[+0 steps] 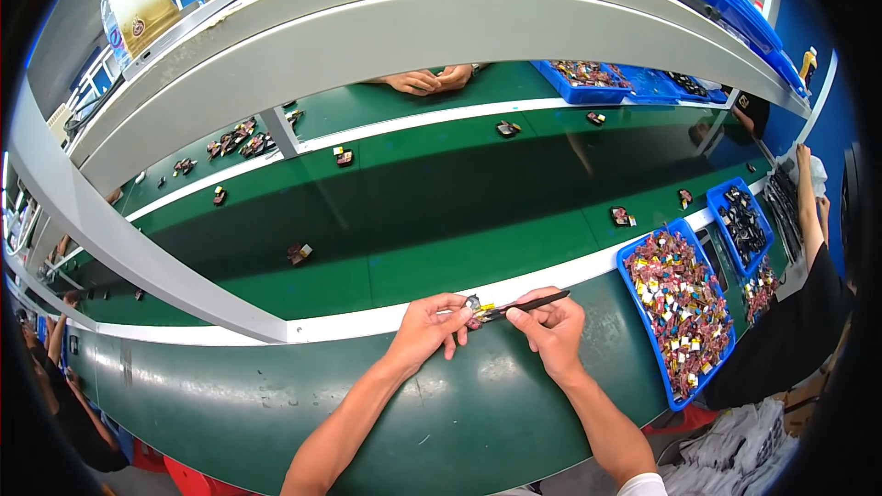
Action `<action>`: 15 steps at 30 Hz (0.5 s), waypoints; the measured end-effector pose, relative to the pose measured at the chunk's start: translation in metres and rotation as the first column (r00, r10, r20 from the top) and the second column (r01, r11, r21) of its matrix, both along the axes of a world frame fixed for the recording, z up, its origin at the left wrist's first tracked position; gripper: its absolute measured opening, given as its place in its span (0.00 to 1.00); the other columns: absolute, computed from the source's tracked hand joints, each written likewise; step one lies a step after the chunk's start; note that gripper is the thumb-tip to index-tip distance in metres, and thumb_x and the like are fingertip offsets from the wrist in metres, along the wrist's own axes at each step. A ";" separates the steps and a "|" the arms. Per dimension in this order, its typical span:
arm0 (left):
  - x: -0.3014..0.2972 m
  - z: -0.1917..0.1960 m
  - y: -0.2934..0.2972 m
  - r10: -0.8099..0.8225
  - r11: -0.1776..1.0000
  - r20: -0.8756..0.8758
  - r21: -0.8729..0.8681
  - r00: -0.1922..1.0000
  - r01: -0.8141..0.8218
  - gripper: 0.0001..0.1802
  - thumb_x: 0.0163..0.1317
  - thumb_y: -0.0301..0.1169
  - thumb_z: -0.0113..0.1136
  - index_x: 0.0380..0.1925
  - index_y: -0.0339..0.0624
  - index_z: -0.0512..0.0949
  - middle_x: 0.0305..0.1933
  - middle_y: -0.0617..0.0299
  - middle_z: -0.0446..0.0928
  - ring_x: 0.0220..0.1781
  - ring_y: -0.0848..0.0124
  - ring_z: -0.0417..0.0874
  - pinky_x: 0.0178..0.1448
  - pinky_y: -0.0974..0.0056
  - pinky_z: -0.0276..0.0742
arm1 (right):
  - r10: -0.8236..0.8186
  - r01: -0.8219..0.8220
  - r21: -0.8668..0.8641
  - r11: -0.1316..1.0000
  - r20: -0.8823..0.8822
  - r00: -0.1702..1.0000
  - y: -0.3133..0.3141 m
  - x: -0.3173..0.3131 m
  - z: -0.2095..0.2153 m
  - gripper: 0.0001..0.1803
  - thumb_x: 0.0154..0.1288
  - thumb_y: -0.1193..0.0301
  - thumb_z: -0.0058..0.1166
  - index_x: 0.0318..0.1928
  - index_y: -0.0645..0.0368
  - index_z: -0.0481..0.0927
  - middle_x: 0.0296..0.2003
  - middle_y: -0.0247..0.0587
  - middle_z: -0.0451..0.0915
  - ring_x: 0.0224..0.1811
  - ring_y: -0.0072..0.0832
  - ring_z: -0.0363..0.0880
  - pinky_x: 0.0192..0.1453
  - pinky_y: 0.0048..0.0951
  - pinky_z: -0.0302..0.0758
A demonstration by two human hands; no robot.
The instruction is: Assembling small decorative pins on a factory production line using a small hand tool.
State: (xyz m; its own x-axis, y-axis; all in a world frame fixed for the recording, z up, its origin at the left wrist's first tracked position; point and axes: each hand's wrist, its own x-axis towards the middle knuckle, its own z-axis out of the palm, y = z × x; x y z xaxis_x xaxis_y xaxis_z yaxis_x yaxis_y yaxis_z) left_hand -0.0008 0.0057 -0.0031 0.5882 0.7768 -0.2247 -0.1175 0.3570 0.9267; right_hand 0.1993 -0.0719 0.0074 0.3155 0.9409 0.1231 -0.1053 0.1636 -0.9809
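Above the near edge of the green bench, my left hand (pixel 423 329) pinches a small dark round electronic part (pixel 472 302) with thin coloured wires. My right hand (pixel 554 331) is closed around black tweezers (pixel 544 300), whose tips point left toward the wires and a small yellow piece beside the part. Whether the tips grip a wire is too small to tell. Both hands are close together, held in front of the white rail of the conveyor.
On the green conveyor belt (pixel 441 193) lie several small wired assemblies (pixel 299 253). To the right stand a blue tray (pixel 707 380) heaped with wired parts and another with black pieces (pixel 742 220). A grey shelf beam (pixel 413 32) crosses overhead. Another person's hands (pixel 430 81) rest opposite; a co-worker stands right.
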 end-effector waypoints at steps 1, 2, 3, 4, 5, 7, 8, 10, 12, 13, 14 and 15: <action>0.001 0.001 -0.001 -0.003 1.000 0.001 0.002 1.000 0.003 0.13 0.71 0.28 0.61 0.49 0.28 0.79 0.37 0.53 0.83 0.27 0.76 0.80 0.21 0.73 0.73 | 0.000 0.000 0.004 1.000 0.001 1.000 -0.001 0.000 0.000 0.10 0.61 0.81 0.68 0.41 0.68 0.81 0.21 0.28 0.77 0.16 0.08 0.64 0.18 0.16 0.57; 0.000 0.000 0.000 -0.004 1.000 -0.002 -0.002 1.000 0.004 0.13 0.70 0.26 0.62 0.49 0.28 0.78 0.37 0.53 0.83 0.27 0.76 0.80 0.21 0.73 0.73 | 0.002 -0.002 0.004 1.000 0.001 1.000 0.000 0.000 0.000 0.10 0.61 0.81 0.68 0.41 0.68 0.81 0.21 0.28 0.77 0.16 0.08 0.64 0.18 0.16 0.57; 0.000 0.000 0.000 -0.006 1.000 -0.005 -0.005 1.000 0.006 0.13 0.69 0.25 0.63 0.50 0.28 0.77 0.37 0.53 0.83 0.27 0.76 0.80 0.21 0.73 0.74 | 0.003 -0.003 0.003 1.000 0.002 1.000 0.000 0.000 -0.001 0.10 0.61 0.81 0.68 0.41 0.68 0.81 0.21 0.28 0.77 0.16 0.08 0.64 0.18 0.16 0.57; 0.001 0.001 -0.001 -0.005 1.000 -0.005 -0.006 1.000 0.005 0.13 0.69 0.25 0.63 0.50 0.28 0.77 0.37 0.53 0.83 0.27 0.76 0.80 0.21 0.73 0.74 | 0.010 -0.010 0.005 1.000 0.001 1.000 0.001 0.000 -0.001 0.10 0.61 0.82 0.68 0.41 0.68 0.81 0.22 0.29 0.78 0.16 0.08 0.65 0.18 0.16 0.57; 0.001 0.002 -0.001 0.016 1.000 -0.018 0.003 1.000 -0.016 0.14 0.68 0.24 0.63 0.50 0.28 0.77 0.38 0.53 0.83 0.27 0.76 0.80 0.21 0.73 0.74 | 0.016 -0.016 0.006 1.000 0.001 1.000 0.001 0.000 -0.002 0.10 0.61 0.82 0.68 0.41 0.68 0.81 0.22 0.29 0.78 0.16 0.08 0.65 0.19 0.15 0.57; 0.004 0.001 -0.003 0.040 0.999 -0.031 0.012 0.999 -0.039 0.14 0.67 0.23 0.63 0.51 0.28 0.76 0.38 0.53 0.83 0.27 0.77 0.81 0.21 0.73 0.74 | 0.015 -0.015 0.010 1.000 0.008 1.000 0.002 0.000 -0.004 0.10 0.61 0.82 0.68 0.41 0.68 0.81 0.23 0.29 0.78 0.16 0.07 0.65 0.19 0.15 0.58; 0.005 -0.001 -0.004 0.085 0.995 -0.049 0.061 0.995 -0.082 0.14 0.67 0.22 0.63 0.51 0.28 0.76 0.38 0.53 0.83 0.27 0.77 0.81 0.21 0.73 0.74 | 0.009 -0.009 0.015 1.000 0.015 1.000 0.002 -0.001 -0.004 0.10 0.60 0.82 0.68 0.40 0.68 0.81 0.23 0.29 0.79 0.17 0.07 0.65 0.20 0.14 0.58; 0.006 -0.002 -0.005 0.131 0.986 -0.065 0.108 0.989 -0.123 0.15 0.67 0.22 0.64 0.51 0.28 0.76 0.37 0.53 0.83 0.26 0.77 0.80 0.21 0.73 0.74 | -0.003 0.001 0.029 1.000 0.077 0.997 0.002 -0.001 -0.004 0.09 0.60 0.82 0.68 0.40 0.68 0.81 0.24 0.29 0.80 0.17 0.07 0.65 0.21 0.14 0.58; 0.008 0.001 -0.005 0.158 0.980 -0.103 0.140 0.982 -0.143 0.15 0.68 0.24 0.63 0.52 0.28 0.76 0.36 0.55 0.83 0.25 0.78 0.80 0.20 0.73 0.72 | -0.022 0.016 0.043 0.999 0.140 0.990 0.001 0.000 -0.005 0.09 0.60 0.82 0.68 0.39 0.68 0.82 0.25 0.29 0.81 0.18 0.06 0.65 0.22 0.13 0.59; 0.009 0.001 -0.006 0.153 0.981 -0.101 0.138 0.983 -0.139 0.15 0.68 0.24 0.63 0.52 0.28 0.76 0.36 0.55 0.83 0.25 0.78 0.80 0.20 0.73 0.72 | -0.023 0.011 0.063 0.998 0.191 0.981 0.000 0.002 -0.007 0.09 0.60 0.83 0.68 0.40 0.68 0.82 0.28 0.32 0.83 0.18 0.06 0.66 0.22 0.13 0.59; 0.008 0.001 -0.006 0.160 0.976 -0.131 0.171 0.978 -0.137 0.15 0.69 0.25 0.62 0.53 0.28 0.77 0.36 0.56 0.83 0.25 0.78 0.80 0.20 0.74 0.71 | -0.016 -0.003 0.083 0.997 0.237 0.971 0.001 0.001 -0.009 0.09 0.60 0.84 0.67 0.40 0.68 0.81 0.31 0.36 0.86 0.19 0.06 0.66 0.21 0.13 0.60; 0.006 0.000 -0.007 0.168 0.970 -0.161 0.203 0.973 -0.134 0.16 0.70 0.25 0.62 0.54 0.29 0.78 0.35 0.58 0.83 0.24 0.78 0.80 0.19 0.74 0.70 | -0.013 -0.006 0.082 0.997 0.234 0.972 0.001 -0.001 -0.009 0.09 0.60 0.84 0.67 0.40 0.68 0.81 0.31 0.36 0.86 0.19 0.06 0.66 0.21 0.13 0.60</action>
State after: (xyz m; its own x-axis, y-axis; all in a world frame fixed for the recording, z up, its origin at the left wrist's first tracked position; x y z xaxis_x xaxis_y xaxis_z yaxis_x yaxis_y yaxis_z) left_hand 0.0053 -0.0015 -0.0030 0.4255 0.8917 -0.1543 0.0147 0.1637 0.9864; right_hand 0.1982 -0.0709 -0.0018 0.2718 0.9237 0.2699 0.1264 0.2438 -0.9616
